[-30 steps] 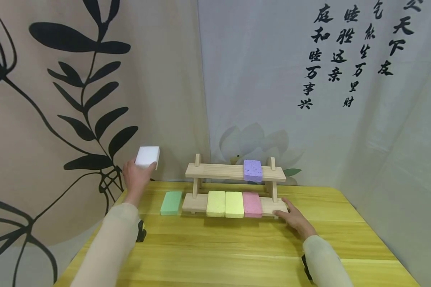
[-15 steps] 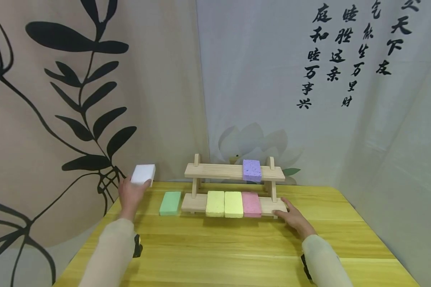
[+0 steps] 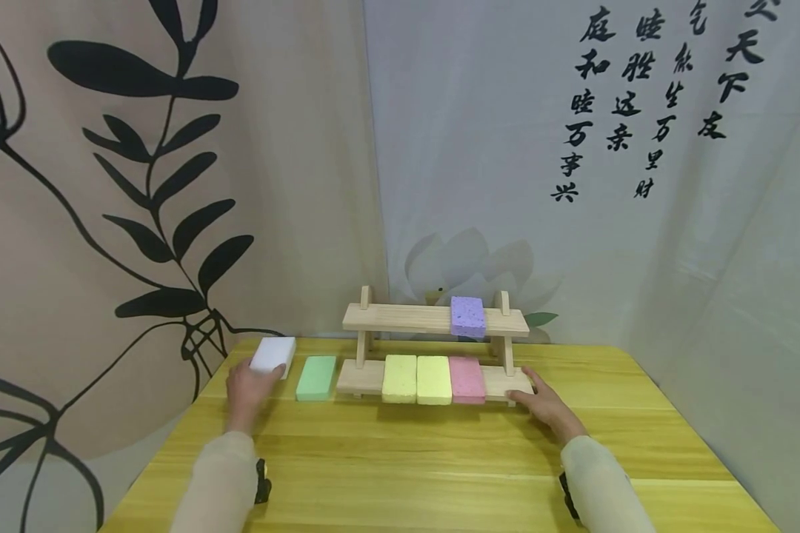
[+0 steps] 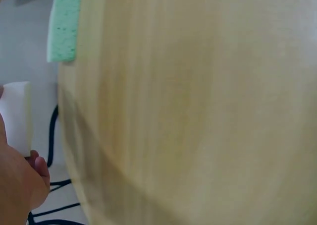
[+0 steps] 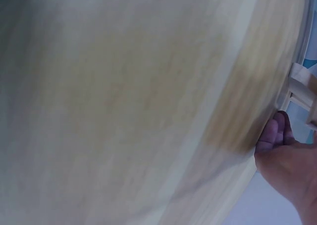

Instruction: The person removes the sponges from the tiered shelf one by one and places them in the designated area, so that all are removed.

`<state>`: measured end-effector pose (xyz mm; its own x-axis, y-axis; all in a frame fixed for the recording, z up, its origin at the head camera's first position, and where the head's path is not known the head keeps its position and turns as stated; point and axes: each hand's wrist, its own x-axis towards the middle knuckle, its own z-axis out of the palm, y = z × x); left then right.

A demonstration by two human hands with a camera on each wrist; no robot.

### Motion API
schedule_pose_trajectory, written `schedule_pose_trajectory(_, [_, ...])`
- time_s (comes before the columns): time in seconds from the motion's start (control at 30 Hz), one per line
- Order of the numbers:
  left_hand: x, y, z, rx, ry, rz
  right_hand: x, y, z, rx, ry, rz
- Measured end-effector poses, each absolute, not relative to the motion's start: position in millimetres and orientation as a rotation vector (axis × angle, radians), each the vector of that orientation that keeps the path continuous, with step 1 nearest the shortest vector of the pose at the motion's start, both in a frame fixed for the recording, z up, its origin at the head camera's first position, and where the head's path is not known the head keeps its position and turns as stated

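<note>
White block (image 3: 271, 354), pinched in the left grip (image 3: 249, 390), is just left of the green block (image 3: 316, 378) in frame; right grip (image 3: 545, 406) holds the rack (image 3: 400, 319).

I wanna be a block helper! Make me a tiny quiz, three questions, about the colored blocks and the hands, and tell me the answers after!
1. Pick one: how many blocks sit on the lower shelf of the wooden rack?
A) two
B) three
C) four

2. True or false: in the head view, the green block lies on the table, to the left of the rack.

3. Fill the gap: the left hand is holding the ____ block.

Key:
1. B: two yellow blocks and a pink block.
2. True.
3. White: it is the white block.
</note>
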<state>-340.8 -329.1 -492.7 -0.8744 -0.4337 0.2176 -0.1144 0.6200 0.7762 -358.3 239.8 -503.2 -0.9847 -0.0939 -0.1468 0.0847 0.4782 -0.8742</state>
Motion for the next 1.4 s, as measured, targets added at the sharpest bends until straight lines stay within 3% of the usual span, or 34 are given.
schedule_pose_trajectory(0.53, [-335, -326, -518, 0.403, -2.552, -1.18, -359, 239, -505, 0.004, 2.578, -1.487])
schedule_pose_trajectory(1.4, [-330, -318, -511, 0.385, -2.683, -1.071, -360, 240, -506, 0.004, 2.59, -1.483])
